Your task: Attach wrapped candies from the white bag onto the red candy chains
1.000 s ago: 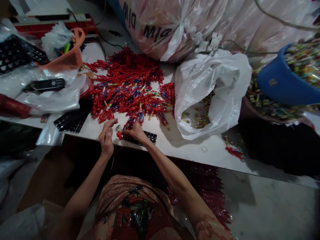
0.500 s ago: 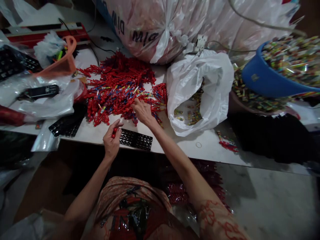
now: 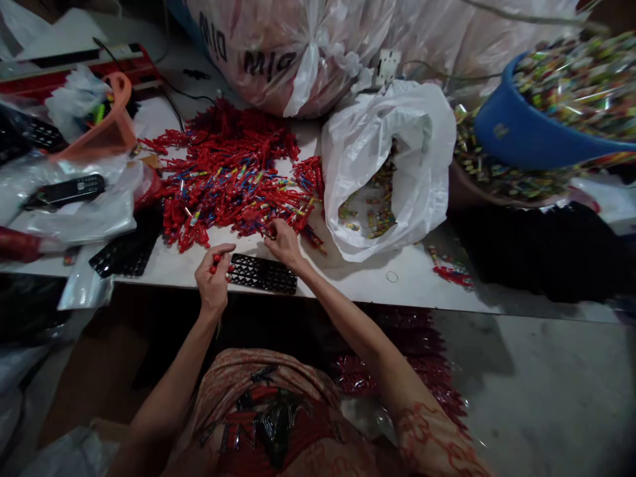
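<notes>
My left hand (image 3: 213, 278) is closed around several slim red plastic sticks (image 3: 216, 262) with round red ends, just left of a black perforated plastic tray (image 3: 263, 273) at the table's front edge. My right hand (image 3: 285, 246) is above and right of that tray. Its thumb and fingers pinch a small stick at the near edge of a big pile of red plastic sticks (image 3: 228, 172); the fingers partly cover it. Blue parts and colourful wrapped tubes show among the pile.
Right of the pile stands an open white plastic bag (image 3: 422, 199) with small colourful tubes inside. Farther right a blue basin (image 3: 517, 126) is heaped with them. An orange basket (image 3: 119, 106), a black phone (image 3: 74, 189) and clear bags lie left. Large stuffed sacks (image 3: 258, 40) stand behind.
My right hand has drawn back from inside the pile to its near edge, toward my left hand. The left hand stays closed on its sticks. The view has shifted slightly.
</notes>
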Demonstrator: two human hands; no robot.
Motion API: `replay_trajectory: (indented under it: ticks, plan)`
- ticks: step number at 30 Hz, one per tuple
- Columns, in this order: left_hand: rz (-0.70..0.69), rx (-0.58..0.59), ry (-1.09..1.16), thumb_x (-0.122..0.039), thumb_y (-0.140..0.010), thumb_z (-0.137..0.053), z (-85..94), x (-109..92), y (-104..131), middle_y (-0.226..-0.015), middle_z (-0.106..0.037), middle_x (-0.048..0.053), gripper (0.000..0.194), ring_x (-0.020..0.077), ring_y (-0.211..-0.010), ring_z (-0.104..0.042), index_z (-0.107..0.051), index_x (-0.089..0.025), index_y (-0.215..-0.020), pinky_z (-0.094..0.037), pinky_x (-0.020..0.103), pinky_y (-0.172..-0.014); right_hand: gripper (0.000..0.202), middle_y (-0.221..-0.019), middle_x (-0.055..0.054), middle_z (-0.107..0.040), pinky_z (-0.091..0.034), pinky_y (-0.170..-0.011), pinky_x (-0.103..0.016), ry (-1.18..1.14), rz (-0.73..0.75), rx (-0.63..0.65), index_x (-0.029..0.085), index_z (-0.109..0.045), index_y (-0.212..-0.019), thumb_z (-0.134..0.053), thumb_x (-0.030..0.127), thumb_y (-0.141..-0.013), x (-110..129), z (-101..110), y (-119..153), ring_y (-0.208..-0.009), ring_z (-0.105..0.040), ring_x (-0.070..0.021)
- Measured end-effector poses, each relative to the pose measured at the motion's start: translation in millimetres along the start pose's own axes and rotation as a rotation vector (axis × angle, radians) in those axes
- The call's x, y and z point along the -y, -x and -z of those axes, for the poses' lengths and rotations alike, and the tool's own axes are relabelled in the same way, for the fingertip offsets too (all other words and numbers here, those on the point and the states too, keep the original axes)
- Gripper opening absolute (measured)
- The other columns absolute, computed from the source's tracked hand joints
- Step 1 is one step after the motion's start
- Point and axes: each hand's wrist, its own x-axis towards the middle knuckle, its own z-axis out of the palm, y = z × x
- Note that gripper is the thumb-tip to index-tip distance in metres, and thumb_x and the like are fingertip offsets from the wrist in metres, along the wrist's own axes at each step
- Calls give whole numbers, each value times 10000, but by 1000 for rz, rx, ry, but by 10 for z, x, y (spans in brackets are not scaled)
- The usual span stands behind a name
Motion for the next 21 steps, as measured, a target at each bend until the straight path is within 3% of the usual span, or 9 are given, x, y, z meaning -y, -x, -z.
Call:
replay_trajectory:
  ticks: [3, 6, 10, 15, 18, 21]
  plan:
    - [-17, -16, 20, -321, -802, -591, -10, -2, 8, -920, -697, 28, 187, 149, -860, -631, -689, -197, -902, -492, 261, -796, 144, -698, 22, -566, -407, -606, -224, -446, -105, 77, 147, -585, -831, -561, 224, -711, 43, -239, 42, -641, -519, -124]
    - [-26, -18, 47, -305, -808, -596, -19, 9, 32, -920, -696, 28, 164, 161, -927, -636, -687, -198, -894, -477, 287, -892, 101, -602, 34, -547, -405, -572, -214, -584, -148, 245, 152, -554, -692, -591, 246, -697, 158, -402, 54, -586, -517, -111]
    - [-61, -16, 58, -305, -833, -597, -35, 32, 70, -1033, -692, 46, 191, 189, -1037, -626, -691, -201, -963, -456, 331, -975, 111, -663, -13, -604, -420, -619, -236, -249, -117, 326, 135, -601, -717, -583, 240, -749, 297, -436, 55, -682, -580, -156]
    - [-141, 22, -24, -307, -864, -581, -75, 14, 66, -1350, -562, 59, 414, 208, -1272, -492, -578, -258, -1275, -374, 341, -1086, 244, -1092, -133, -629, -465, -754, -329, 268, 135, 296, 134, -585, -1077, -460, 210, -881, 434, -440, 194, -900, -630, -232]
    - [-202, 47, -108, -313, -885, -556, -97, -19, 65, -1334, -578, 54, 387, 198, -1289, -476, -591, -251, -1266, -340, 335, -1116, 255, -1152, -126, -602, -479, -784, -333, 360, 223, 380, 163, -552, -1140, -433, 189, -916, 435, -355, 225, -936, -634, -216]
    - [-206, 12, -120, -309, -905, -527, -94, -61, 102, -1294, -605, 51, 353, 187, -1240, -520, -608, -251, -1243, -378, 329, -1088, 297, -1156, -103, -611, -477, -845, -311, 317, 244, 374, 169, -565, -1157, -549, 162, -860, 309, -33, 49, -1026, -610, -209]
